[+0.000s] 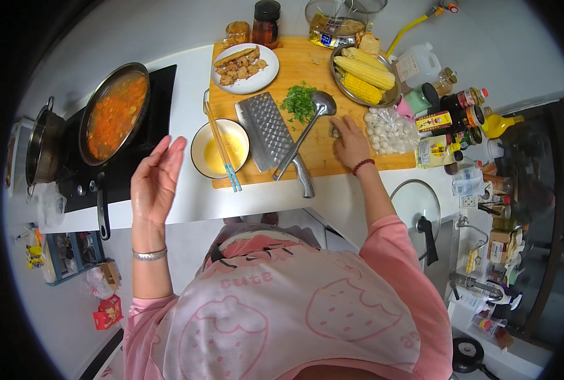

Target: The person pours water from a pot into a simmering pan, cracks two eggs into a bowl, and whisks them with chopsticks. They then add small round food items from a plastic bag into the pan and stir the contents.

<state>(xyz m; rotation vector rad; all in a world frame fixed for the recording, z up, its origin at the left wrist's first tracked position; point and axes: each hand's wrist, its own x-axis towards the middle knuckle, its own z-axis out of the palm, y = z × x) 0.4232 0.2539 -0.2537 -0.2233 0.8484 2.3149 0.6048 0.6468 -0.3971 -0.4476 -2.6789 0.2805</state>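
My left hand [156, 178] is raised at the counter's front edge, empty, between the frying pan and the bowl. My right hand [351, 144] is low over the wooden cutting board [358, 161], its fingertips by a small greyish item [334, 131] I cannot make out; whether they hold it is unclear. To its left, a metal ladle [323, 102] leans its handle across a cleaver [270, 133]. Chopped green herbs [298, 102] lie behind. Wooden chopsticks [221, 140] rest across a white bowl [197, 154] of beaten egg [234, 147].
A frying pan [115, 116] of orange-red soup sits on the black cooktop [163, 90]. A plate [263, 78] of fried food, a metal bowl [394, 97] of corn and a bag of white balls [391, 130] stand around the board. A glass lid [412, 204] lies right.
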